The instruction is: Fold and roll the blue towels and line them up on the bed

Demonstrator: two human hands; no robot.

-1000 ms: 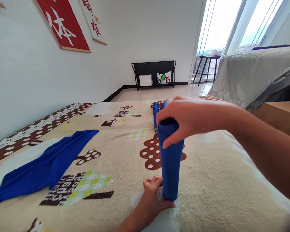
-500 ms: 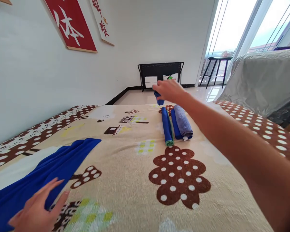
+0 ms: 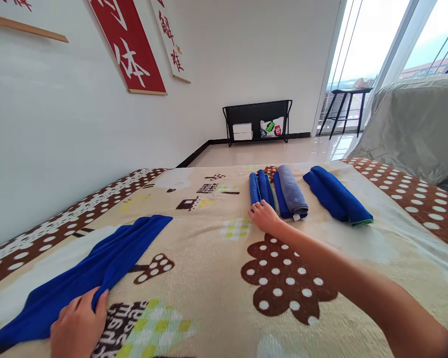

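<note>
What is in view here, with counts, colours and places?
Patterned fleece blanket: one, beige with brown trees, underneath everything.
Flat blue cloth: one, blue, blanket's left.
Slim rolled blue towels: two, blue, far centre.
Rolled grey towel: one, grey, beside them, against another blue roll.
Folded blue towel: one, blue, far right.
Black metal rack: one, black, far wall.
Black stool: one, black, by window.
Red wall banner: one, red, left wall.
Left hand: one, gripping flat cloth's edge.
Right hand: one, at slim rolls' near ends.
</note>
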